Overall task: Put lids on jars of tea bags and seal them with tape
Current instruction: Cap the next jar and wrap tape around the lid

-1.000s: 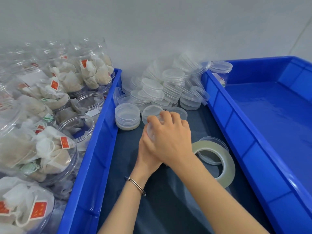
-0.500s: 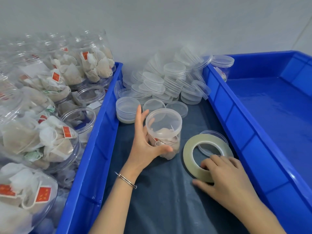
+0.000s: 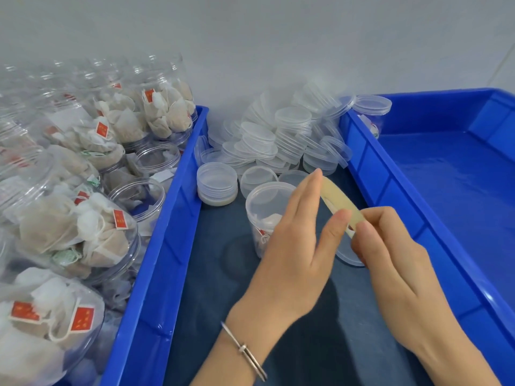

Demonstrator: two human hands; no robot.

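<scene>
A small clear jar of tea bags (image 3: 264, 203) stands with a lid on it on the dark cloth, just behind my left hand (image 3: 292, 246). A yellowish tape roll (image 3: 335, 192) is held up on edge above the cloth, to the right of the jar. My left hand holds it between the thumb and the long fingers, which reach to its top. My right hand (image 3: 390, 252) pinches the roll's lower edge with curled fingers. A loose clear lid (image 3: 348, 259) lies on the cloth under the roll.
A heap of clear lids (image 3: 278, 140) and a neat lid stack (image 3: 217, 185) lie at the back of the cloth. The left blue bin (image 3: 172, 218) holds several tea-bag jars, some open (image 3: 136, 196). A second blue bin (image 3: 446, 190) lies at right.
My right hand has lifted the tape roll off the cloth. My left hand has let go of the jar and taken hold of the roll too.
</scene>
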